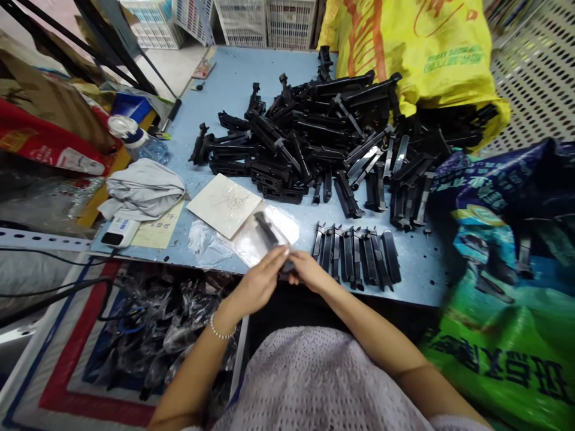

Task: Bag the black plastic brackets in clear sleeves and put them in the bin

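Observation:
Both my hands grip one long black plastic part (266,228) at the table's front edge. My left hand (259,282) is closed round its near end from the left. My right hand (308,269) pinches the same end from the right, and its fingertips are partly hidden. The part's far end points away, over a clear plastic bag (279,222). To the right of my hands lies a row of several similar black parts (357,254). A white square tile (225,205) with small specks on it sits just beyond my left hand.
A large heap of black parts (309,129) covers the table's (238,66) middle. A yellow bag (417,54) stands behind it, a green-blue bag (503,335) at right. Left are a grey cloth (141,190) and a bottle (139,140). Below, a bin holds plastic-wrapped black pieces (166,329).

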Action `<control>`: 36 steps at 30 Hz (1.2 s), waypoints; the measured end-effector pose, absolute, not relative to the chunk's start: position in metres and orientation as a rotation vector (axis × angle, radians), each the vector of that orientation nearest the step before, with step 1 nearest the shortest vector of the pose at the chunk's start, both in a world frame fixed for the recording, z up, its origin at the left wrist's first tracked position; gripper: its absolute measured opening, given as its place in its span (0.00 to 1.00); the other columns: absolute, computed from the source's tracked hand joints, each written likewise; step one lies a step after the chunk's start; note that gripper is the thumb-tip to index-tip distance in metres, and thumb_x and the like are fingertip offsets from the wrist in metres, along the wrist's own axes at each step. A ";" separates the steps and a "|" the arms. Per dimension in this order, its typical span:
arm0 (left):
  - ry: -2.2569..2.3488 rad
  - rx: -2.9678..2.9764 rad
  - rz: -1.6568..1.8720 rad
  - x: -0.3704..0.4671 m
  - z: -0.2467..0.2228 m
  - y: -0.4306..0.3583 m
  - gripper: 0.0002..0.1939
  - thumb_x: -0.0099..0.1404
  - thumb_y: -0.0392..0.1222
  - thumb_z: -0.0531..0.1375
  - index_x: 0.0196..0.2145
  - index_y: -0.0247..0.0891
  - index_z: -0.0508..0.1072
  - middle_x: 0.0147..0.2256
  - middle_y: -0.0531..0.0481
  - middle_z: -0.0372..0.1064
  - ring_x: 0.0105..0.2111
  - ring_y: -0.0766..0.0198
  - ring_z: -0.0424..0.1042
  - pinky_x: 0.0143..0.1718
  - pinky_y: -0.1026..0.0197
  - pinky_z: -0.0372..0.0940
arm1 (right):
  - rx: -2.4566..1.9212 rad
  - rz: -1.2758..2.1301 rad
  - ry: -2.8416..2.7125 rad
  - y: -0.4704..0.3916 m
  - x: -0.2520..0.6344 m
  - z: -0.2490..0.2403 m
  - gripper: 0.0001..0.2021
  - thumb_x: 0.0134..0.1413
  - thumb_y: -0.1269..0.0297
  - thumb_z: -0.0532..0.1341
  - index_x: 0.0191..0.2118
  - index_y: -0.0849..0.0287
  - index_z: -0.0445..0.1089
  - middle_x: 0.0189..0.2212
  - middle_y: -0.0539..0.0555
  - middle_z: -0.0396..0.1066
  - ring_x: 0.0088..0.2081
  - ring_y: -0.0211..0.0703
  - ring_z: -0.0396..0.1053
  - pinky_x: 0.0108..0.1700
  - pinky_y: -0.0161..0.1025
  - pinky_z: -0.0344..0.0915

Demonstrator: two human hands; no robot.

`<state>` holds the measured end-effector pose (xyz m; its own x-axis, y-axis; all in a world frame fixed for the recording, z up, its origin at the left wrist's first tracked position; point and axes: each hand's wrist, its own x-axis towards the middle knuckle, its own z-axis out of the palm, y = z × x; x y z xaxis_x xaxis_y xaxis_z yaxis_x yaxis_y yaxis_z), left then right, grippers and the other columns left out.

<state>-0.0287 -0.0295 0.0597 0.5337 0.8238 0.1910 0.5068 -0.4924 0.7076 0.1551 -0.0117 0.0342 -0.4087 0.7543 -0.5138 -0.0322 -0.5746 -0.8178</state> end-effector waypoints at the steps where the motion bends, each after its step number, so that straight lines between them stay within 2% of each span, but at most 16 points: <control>1: 1.059 2.183 0.666 -0.025 0.065 -0.042 0.35 0.69 0.31 0.48 0.70 0.44 0.42 0.68 0.41 0.48 0.67 0.55 0.51 0.66 0.47 0.54 | -1.338 1.857 -1.232 -0.014 0.152 0.041 0.11 0.61 0.58 0.58 0.33 0.60 0.67 0.20 0.48 0.69 0.18 0.33 0.63 0.22 0.30 0.57; 4: 1.196 2.175 0.608 -0.039 0.083 -0.081 0.35 0.67 0.38 0.56 0.68 0.48 0.50 0.62 0.42 0.59 0.62 0.53 0.61 0.63 0.49 0.60 | -1.191 1.714 -1.747 -0.025 0.153 0.068 0.10 0.64 0.59 0.56 0.38 0.58 0.70 0.26 0.49 0.73 0.24 0.36 0.69 0.29 0.33 0.64; 7: 1.428 2.121 0.398 -0.095 0.086 -0.124 0.26 0.66 0.41 0.57 0.62 0.52 0.63 0.55 0.46 0.68 0.55 0.54 0.69 0.58 0.52 0.65 | -1.088 1.619 -2.152 -0.029 0.176 0.091 0.13 0.66 0.56 0.55 0.43 0.56 0.72 0.34 0.53 0.77 0.32 0.41 0.74 0.36 0.36 0.67; 11: 1.918 1.790 -0.047 -0.199 0.042 -0.162 0.17 0.58 0.41 0.58 0.46 0.43 0.77 0.47 0.43 0.75 0.48 0.47 0.75 0.51 0.50 0.69 | -1.979 0.647 -2.435 -0.019 0.223 0.092 0.20 0.65 0.50 0.54 0.37 0.63 0.73 0.34 0.64 0.76 0.35 0.55 0.76 0.36 0.44 0.66; 13: 2.101 1.546 -0.341 -0.240 0.010 -0.165 0.12 0.54 0.38 0.58 0.36 0.37 0.78 0.41 0.37 0.77 0.46 0.44 0.76 0.48 0.50 0.68 | -2.173 0.370 -2.492 -0.014 0.236 0.084 0.22 0.63 0.48 0.56 0.38 0.66 0.72 0.33 0.68 0.76 0.35 0.59 0.76 0.34 0.45 0.66; 16: 2.248 1.284 -0.588 -0.269 -0.018 -0.150 0.04 0.51 0.36 0.58 0.23 0.35 0.74 0.31 0.33 0.77 0.39 0.38 0.77 0.39 0.49 0.68 | -2.127 0.284 -2.572 -0.011 0.239 0.074 0.22 0.61 0.47 0.57 0.40 0.66 0.70 0.35 0.68 0.76 0.35 0.59 0.77 0.32 0.44 0.67; 19: 2.241 1.299 -0.550 -0.247 -0.010 -0.118 0.08 0.54 0.41 0.58 0.21 0.37 0.72 0.26 0.37 0.76 0.35 0.41 0.77 0.35 0.52 0.66 | -2.123 0.259 -2.586 -0.014 0.229 0.074 0.16 0.62 0.55 0.57 0.41 0.66 0.69 0.35 0.67 0.75 0.35 0.58 0.77 0.31 0.43 0.67; 21: 2.171 1.414 -0.335 -0.199 0.009 -0.091 0.14 0.62 0.48 0.54 0.27 0.39 0.75 0.28 0.43 0.76 0.35 0.48 0.77 0.36 0.55 0.66 | -2.135 0.246 -2.585 -0.017 0.221 0.075 0.13 0.63 0.59 0.57 0.41 0.67 0.68 0.36 0.67 0.75 0.35 0.57 0.77 0.31 0.42 0.67; 22: 2.101 1.495 -0.107 -0.167 0.019 -0.077 0.16 0.65 0.51 0.52 0.30 0.40 0.75 0.30 0.45 0.76 0.34 0.52 0.76 0.37 0.56 0.65 | -2.131 0.242 -2.583 -0.019 0.217 0.076 0.12 0.63 0.60 0.57 0.41 0.67 0.68 0.37 0.68 0.74 0.36 0.58 0.77 0.32 0.42 0.67; 23: 1.997 1.601 0.175 -0.132 0.027 -0.063 0.17 0.67 0.52 0.51 0.33 0.41 0.76 0.33 0.46 0.77 0.34 0.54 0.75 0.39 0.57 0.66 | -2.122 0.243 -2.579 -0.020 0.213 0.076 0.12 0.62 0.60 0.57 0.42 0.67 0.67 0.38 0.68 0.74 0.37 0.58 0.76 0.32 0.42 0.67; 25: 1.791 1.827 0.593 -0.061 0.035 -0.035 0.15 0.67 0.50 0.53 0.39 0.40 0.76 0.42 0.44 0.75 0.43 0.54 0.73 0.47 0.56 0.64 | -2.101 0.289 -2.573 -0.020 0.210 0.073 0.13 0.62 0.61 0.58 0.46 0.67 0.66 0.38 0.68 0.74 0.38 0.59 0.76 0.33 0.42 0.68; 26: 1.739 1.897 0.708 -0.032 0.034 -0.022 0.14 0.66 0.49 0.56 0.40 0.39 0.76 0.46 0.41 0.73 0.47 0.51 0.71 0.50 0.54 0.63 | -2.104 0.335 -2.562 -0.019 0.212 0.071 0.14 0.63 0.61 0.57 0.49 0.67 0.64 0.38 0.67 0.75 0.37 0.58 0.77 0.34 0.43 0.68; 27: 1.696 1.907 0.776 -0.010 0.032 -0.010 0.11 0.64 0.46 0.57 0.37 0.38 0.76 0.46 0.39 0.72 0.47 0.50 0.69 0.50 0.53 0.63 | -2.116 0.397 -2.538 -0.018 0.215 0.068 0.15 0.63 0.63 0.57 0.51 0.66 0.63 0.37 0.66 0.75 0.37 0.57 0.77 0.35 0.44 0.68; 30: 1.650 1.823 0.859 0.012 0.018 0.019 0.06 0.61 0.40 0.60 0.28 0.38 0.74 0.38 0.42 0.71 0.41 0.54 0.69 0.44 0.53 0.64 | -2.088 0.682 -2.296 -0.010 0.236 0.060 0.17 0.64 0.64 0.56 0.55 0.65 0.63 0.35 0.63 0.76 0.38 0.56 0.77 0.41 0.47 0.69; 32: 1.605 1.618 0.887 -0.001 0.012 0.032 0.08 0.57 0.42 0.64 0.24 0.38 0.72 0.31 0.48 0.68 0.33 0.60 0.68 0.38 0.57 0.63 | -1.897 1.014 -1.967 -0.005 0.248 0.057 0.18 0.63 0.61 0.57 0.55 0.62 0.65 0.37 0.60 0.77 0.40 0.52 0.76 0.41 0.46 0.69; 36: 1.397 1.122 0.879 -0.031 0.013 0.043 0.12 0.51 0.48 0.67 0.25 0.36 0.73 0.22 0.54 0.65 0.23 0.67 0.63 0.28 0.62 0.58 | -1.276 1.814 -1.194 0.000 0.233 0.057 0.20 0.59 0.53 0.59 0.52 0.61 0.69 0.40 0.60 0.76 0.35 0.45 0.75 0.36 0.41 0.72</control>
<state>-0.0305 0.0429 0.0132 0.0344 0.9570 -0.2881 0.1547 0.2797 0.9475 0.2326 -0.0001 0.0566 -0.3470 0.8554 -0.3845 0.0151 -0.4048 -0.9143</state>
